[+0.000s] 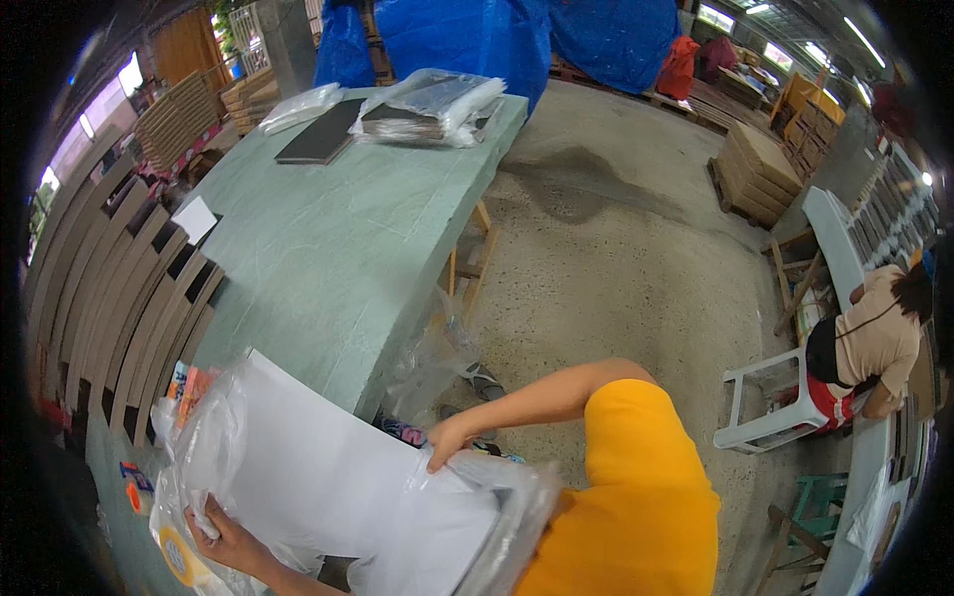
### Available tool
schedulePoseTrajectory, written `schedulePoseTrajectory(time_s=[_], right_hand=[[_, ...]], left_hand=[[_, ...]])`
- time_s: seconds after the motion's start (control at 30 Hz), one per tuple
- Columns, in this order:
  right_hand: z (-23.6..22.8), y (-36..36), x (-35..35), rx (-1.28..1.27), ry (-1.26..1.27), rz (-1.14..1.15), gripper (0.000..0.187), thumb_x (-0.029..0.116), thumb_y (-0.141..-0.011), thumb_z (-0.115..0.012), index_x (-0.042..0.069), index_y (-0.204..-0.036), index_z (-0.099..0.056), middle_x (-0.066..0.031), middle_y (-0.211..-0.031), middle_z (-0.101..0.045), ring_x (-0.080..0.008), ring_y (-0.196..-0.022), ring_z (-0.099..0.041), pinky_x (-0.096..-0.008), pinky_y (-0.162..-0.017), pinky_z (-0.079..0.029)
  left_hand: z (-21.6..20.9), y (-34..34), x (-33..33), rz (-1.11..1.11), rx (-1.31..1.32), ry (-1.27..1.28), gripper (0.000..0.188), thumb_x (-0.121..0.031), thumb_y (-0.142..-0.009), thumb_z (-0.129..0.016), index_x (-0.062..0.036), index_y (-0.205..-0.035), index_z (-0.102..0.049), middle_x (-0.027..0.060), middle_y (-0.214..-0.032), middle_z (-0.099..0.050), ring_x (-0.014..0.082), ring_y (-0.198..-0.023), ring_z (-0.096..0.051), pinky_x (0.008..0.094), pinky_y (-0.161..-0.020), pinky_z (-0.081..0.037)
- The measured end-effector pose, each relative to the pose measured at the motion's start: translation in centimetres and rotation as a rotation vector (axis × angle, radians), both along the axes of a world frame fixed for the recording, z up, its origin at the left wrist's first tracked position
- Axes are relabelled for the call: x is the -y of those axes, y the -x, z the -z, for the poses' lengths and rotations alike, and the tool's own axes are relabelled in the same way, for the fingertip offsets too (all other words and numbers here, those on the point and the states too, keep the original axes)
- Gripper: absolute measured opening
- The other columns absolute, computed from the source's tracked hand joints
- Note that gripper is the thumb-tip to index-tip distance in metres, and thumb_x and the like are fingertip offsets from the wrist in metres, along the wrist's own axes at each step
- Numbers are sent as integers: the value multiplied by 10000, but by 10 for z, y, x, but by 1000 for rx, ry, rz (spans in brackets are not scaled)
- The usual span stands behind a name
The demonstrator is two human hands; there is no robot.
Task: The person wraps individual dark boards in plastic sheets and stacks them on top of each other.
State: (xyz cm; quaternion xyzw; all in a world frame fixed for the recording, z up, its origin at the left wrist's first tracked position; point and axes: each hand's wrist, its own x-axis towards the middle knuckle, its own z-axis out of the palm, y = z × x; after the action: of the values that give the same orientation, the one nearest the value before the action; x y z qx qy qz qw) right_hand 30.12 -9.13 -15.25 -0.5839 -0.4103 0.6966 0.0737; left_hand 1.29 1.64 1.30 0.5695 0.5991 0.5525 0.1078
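Note:
A large white sheet or board (328, 457) lies in front of me, partly wrapped in clear plastic film (211, 437). My left hand (227, 539) is at its near left side, fingers curled around a bunched edge of the film. At the far right edge my right hand (453, 437) grips the white sheet, thumb on top and the other fingers hidden. More clear film hangs in blurred folds to the right of the sheet, against my yellow sleeve. Beside my left hand is a roll of tape (179, 556).
A long green table (328, 248) stretches away, bearing a dark panel (320, 134) and plastic-wrapped panels (427, 109). Grey-brown boards (119, 288) stand in rows along its left. A person (874, 338) sits on a white plastic stool (770, 397) at right. Stacked cartons (755, 169) stand beyond.

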Motion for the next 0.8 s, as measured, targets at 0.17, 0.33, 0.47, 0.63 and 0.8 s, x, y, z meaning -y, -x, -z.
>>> schedulePoseTrajectory(time_s=[0.17, 0.33, 0.47, 0.63, 0.8], right_hand=[[-123, 46, -75, 107, -1523, -57, 296, 263, -689, -603, 24, -823, -491, -138, -787, -489, -301, -728, -482, -383, -663, -412], [-181, 111, -136, 40, -1559, -215, 373, 279, -652, -631, 15, -904, -553, -180, -847, -578, -317, -783, -560, -385, -677, -445], [-223, 102, -156, -205, -1485, -4, 186, 159, -715, -619, 2, -800, -565, -79, -821, -531, -161, -757, -531, -281, -668, -437], [-228, 113, -147, -549, -1177, 23, 112, 109, -702, -579, 19, -726, -516, -13, -797, -478, -96, -726, -460, -237, -642, -380], [-244, 113, -148, -145, -1418, 21, 129, 141, -721, -621, 30, -755, -564, 10, -706, -531, -63, -629, -452, -208, -557, -360]], left_hand=[[-11, 3, -10, 159, -82, -1, 358, -151, -808, -545, 106, -1047, -471, 178, -952, -548, 212, -802, -544, 298, -717, -450], [-41, -5, -4, 443, -215, -83, 332, -175, -759, -607, 63, -975, -525, 146, -930, -564, 194, -813, -553, 275, -692, -441], [-86, 18, -26, 432, -57, -19, 259, -220, -721, -622, -10, -865, -574, 40, -802, -576, 92, -726, -503, 229, -695, -399], [-82, 17, -54, 769, -225, 115, 281, -107, -691, -629, -23, -951, -564, 72, -908, -594, 147, -851, -537, 268, -725, -421], [-79, -3, -80, 854, -244, 202, 336, -111, -640, -650, -46, -961, -573, 114, -910, -602, 198, -860, -561, 312, -727, -433]])
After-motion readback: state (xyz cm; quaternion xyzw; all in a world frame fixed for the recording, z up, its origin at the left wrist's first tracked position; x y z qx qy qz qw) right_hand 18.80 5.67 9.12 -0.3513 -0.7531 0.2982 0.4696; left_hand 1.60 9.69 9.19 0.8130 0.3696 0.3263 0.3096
